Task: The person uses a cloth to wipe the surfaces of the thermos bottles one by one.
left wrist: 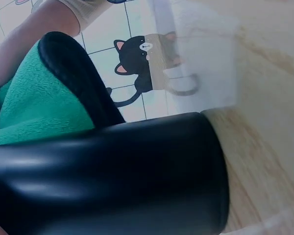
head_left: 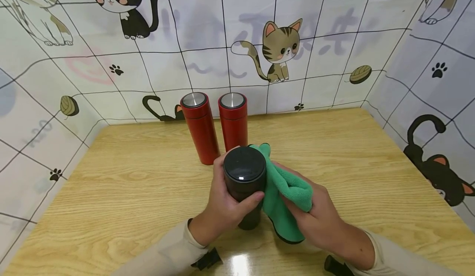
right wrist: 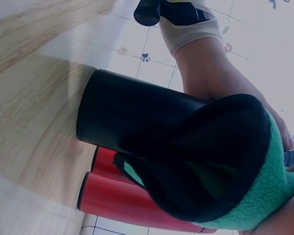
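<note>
A black vacuum flask point(head_left: 244, 164) stands about upright in front of me in the head view. My left hand point(head_left: 226, 204) grips it from the left, thumb across its near side. With my right hand point(head_left: 319, 214) I hold a folded green cloth point(head_left: 293, 187) with dark edging against the flask's right side. In the left wrist view the flask's dark body point(left wrist: 137, 171) lies across the frame, the cloth point(left wrist: 44, 107) beside it. The right wrist view shows the flask's lower end point(right wrist: 122, 107) by the table; the cloth hides part of its body.
Two red flasks with silver lids, a left one point(head_left: 202, 132) and a right one point(head_left: 233, 121), stand behind the black flask. The wooden table point(head_left: 130, 193) meets a cat-patterned backdrop point(head_left: 200, 24) at the back and both sides.
</note>
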### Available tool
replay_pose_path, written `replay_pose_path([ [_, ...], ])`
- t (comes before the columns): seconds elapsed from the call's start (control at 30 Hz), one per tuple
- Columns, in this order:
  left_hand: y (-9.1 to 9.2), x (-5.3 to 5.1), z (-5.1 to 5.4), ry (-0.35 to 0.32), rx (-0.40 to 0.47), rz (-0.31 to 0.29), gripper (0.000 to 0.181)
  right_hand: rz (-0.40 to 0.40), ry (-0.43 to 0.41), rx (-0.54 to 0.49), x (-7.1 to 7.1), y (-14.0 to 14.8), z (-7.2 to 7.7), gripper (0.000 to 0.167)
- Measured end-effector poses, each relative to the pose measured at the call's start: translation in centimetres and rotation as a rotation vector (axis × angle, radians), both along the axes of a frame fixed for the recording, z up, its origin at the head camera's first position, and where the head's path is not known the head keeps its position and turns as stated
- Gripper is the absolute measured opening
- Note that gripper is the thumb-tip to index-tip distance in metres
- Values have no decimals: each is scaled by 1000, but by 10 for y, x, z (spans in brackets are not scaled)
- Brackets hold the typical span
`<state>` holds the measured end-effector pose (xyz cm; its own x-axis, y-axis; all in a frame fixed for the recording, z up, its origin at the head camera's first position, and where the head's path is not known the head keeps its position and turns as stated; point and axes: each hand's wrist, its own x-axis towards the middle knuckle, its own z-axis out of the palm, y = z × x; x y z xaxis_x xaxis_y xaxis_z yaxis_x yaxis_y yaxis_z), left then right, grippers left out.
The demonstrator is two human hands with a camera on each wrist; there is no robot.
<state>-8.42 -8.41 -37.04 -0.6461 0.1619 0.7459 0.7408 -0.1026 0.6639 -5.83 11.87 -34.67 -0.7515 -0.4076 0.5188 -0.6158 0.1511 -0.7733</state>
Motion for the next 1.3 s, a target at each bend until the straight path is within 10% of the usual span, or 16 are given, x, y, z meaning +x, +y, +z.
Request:
replay_pose_path([
  [0.17,-1,0,2,-10,-13,-4,81,3,-28,38,-1,-1,2,60],
  [0.4,1,0,1,-6,-21,28,81,11,152,-58,-1,1,-2,61],
  [1.3,1,-2,-9,31,74,53,74,79,144,-125,5,0,0,59],
])
